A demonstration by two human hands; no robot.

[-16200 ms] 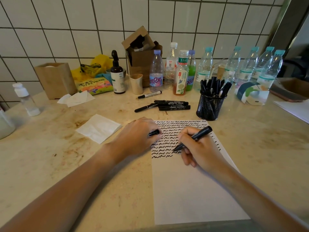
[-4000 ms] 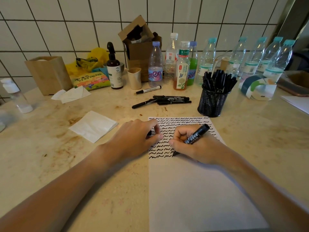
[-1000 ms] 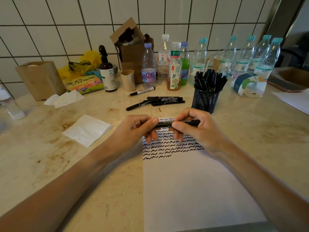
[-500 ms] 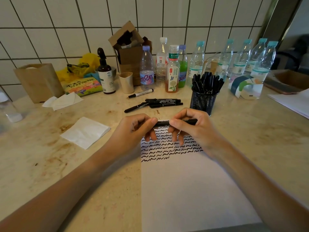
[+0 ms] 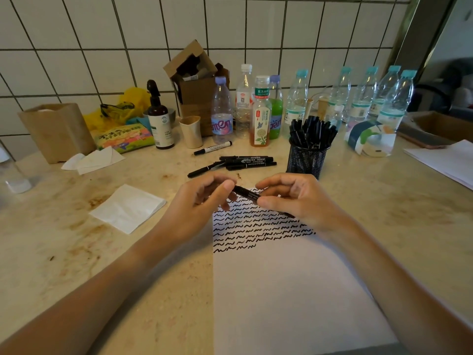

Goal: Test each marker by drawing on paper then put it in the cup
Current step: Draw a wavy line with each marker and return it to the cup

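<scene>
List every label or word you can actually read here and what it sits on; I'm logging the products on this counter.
"东方树叶": green neck label of the tea bottle.
"men", partly turned away: label of the purple-capped bottle.
Too small or blurred to read: white print on the held marker and the loose markers, the brown pump bottle, the colourful packet, the water bottles.

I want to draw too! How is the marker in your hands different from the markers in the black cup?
The marker in the hands lies slanted above the paper, pinched between the left hand and right hand; the markers in the cup stand upright. It is one alone; those are many, packed tight in the mesh cup. All are black.
</scene>
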